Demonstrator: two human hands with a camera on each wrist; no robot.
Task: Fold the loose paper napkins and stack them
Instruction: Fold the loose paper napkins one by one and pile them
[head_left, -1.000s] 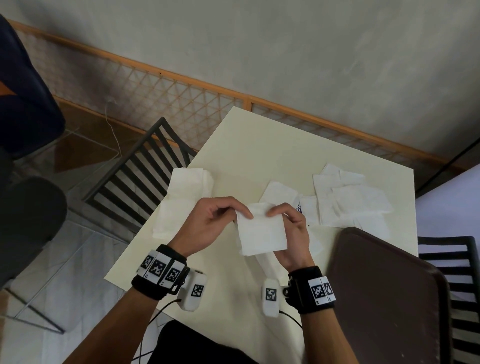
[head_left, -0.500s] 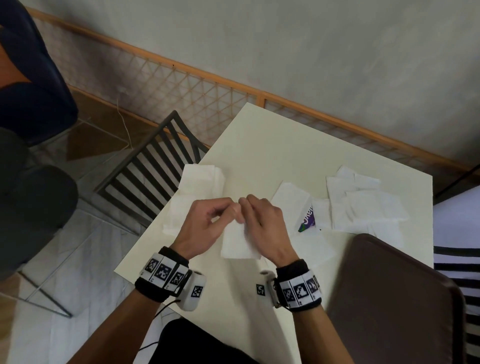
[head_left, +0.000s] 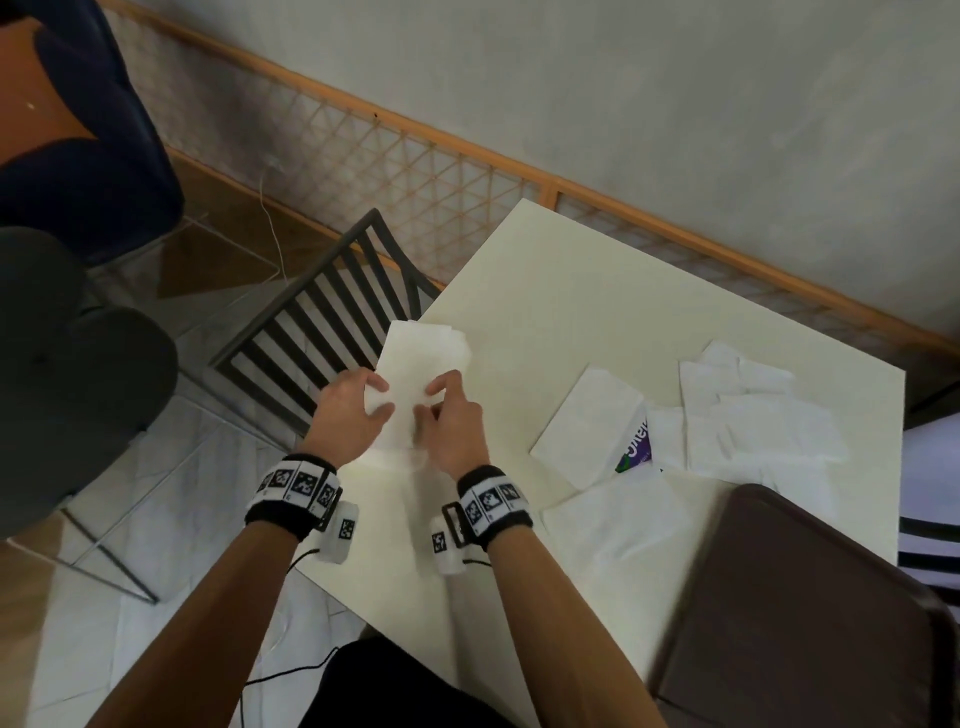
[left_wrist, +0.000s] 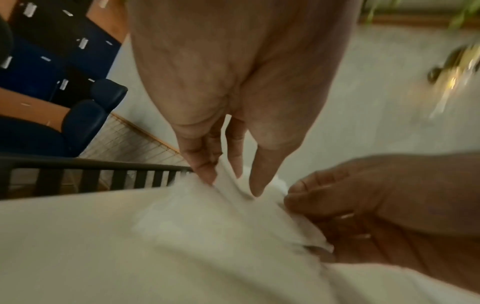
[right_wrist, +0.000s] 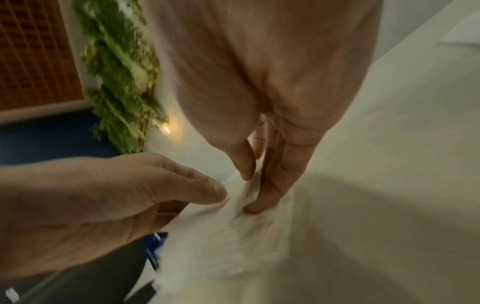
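Your left grip (head_left: 353, 410) and your right grip (head_left: 452, 421) both pinch the folded napkin (head_left: 402, 415) between them, at about 9 o'clock on the cream surface (head_left: 597, 312), close to its edge. On the left wrist view your left thumb and fingers (left_wrist: 200, 164) close on the napkin's raised white fold, while your right hand comes in from 3 o'clock with curled fingers on the same paper. On the right wrist view your right thumb and forefinger nip the paper and your left fingertips (right_wrist: 207, 189) meet it from 9 o'clock; that picture is blurred, so the exact fold lines cannot be told. Just beyond your hands, toward 12 o'clock, lies the stack of folded napkins (head_left: 426, 348), and the napkin you hold overlaps its near end. The loose napkins (head_left: 753, 415) are spread at 3 o'clock, well apart from the stack, some overlapping each other. Among them a purple and green packet (head_left: 636, 447) shows partly from under the paper. A dark brown tray (head_left: 805, 597) sits at 5 o'clock over the surface's near corner, touching one loose sheet. A slatted black chair (head_left: 332, 322) stands off the surface's edge at 10 o'clock.
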